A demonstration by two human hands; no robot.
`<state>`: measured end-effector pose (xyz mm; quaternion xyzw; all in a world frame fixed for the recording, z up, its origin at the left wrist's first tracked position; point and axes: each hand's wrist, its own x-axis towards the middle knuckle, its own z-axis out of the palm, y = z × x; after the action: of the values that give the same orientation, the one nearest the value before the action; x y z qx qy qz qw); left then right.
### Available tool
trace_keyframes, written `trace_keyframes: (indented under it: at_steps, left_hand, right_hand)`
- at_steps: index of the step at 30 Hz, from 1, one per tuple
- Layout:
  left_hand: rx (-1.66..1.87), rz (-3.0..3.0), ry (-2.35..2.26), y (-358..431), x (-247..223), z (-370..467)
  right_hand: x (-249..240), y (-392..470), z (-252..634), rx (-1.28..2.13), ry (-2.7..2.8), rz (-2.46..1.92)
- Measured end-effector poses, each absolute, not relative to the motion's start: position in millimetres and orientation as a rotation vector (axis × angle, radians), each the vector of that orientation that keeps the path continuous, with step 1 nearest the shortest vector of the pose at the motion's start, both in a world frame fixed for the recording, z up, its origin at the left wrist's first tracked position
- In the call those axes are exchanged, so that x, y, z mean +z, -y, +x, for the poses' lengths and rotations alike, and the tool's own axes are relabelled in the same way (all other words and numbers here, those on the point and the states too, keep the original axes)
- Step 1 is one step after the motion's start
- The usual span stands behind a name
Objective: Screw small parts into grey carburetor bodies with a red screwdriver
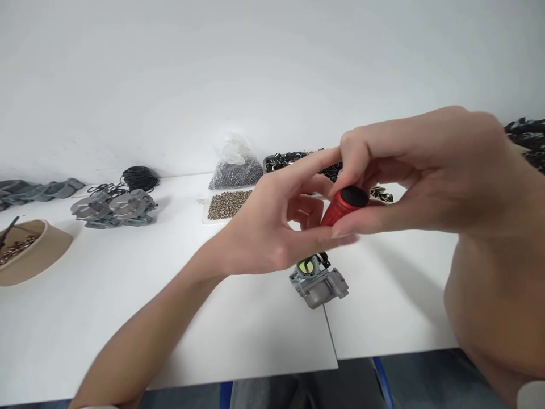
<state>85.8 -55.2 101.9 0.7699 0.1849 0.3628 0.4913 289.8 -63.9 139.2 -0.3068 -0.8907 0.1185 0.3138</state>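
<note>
In the head view, a screwdriver point(341, 206) with a red handle and a black end cap is held above the table, its cap facing me and its shaft hidden. My right hand point(419, 170) pinches the handle between thumb and fingers. Curled around the handle's lower side is my left hand point(283, 221), its thumb underneath; what its fingertips touch is partly hidden. Below both hands, a grey metal carburetor point(321, 282) with a yellow-green opening sits on the white table, apart from the screwdriver.
Two carburetor bodies point(114, 208) stand left, near black cord point(140, 179). A cardboard tub point(51, 250) of small parts is far left. Behind my hands are a tray of brass-coloured pieces point(229, 205), a plastic bag of dark pieces point(236, 170) and black parts point(285, 161). A table seam point(330, 335) runs nearby.
</note>
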Motion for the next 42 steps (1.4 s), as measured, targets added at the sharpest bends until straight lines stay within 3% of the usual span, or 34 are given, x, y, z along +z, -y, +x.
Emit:
trace_keyframes:
  at_steps: [7,16,24,30,42]
  left_hand:
    - [1.155,1.915,-0.544,51.4,96.4,90.8]
    - [0.759,1.8,-0.325,47.6,102.6,76.5]
    - [1.045,1.883,-0.434,47.2,94.9,87.1]
    - [0.893,1.832,-0.41,46.2,95.7,82.2]
    - [0.907,1.942,-0.427,45.7,97.8,83.4]
  right_hand:
    - [140.0,60.4,288.4,0.315,2.38,-0.723]
    - [139.5,61.6,291.5,0.466,2.339,-0.774]
    - [139.1,58.1,289.7,0.452,2.359,-0.733]
    - [146.7,57.5,298.2,0.618,2.404,-0.664]
    - [137.1,57.0,290.3,0.457,2.352,-0.747]
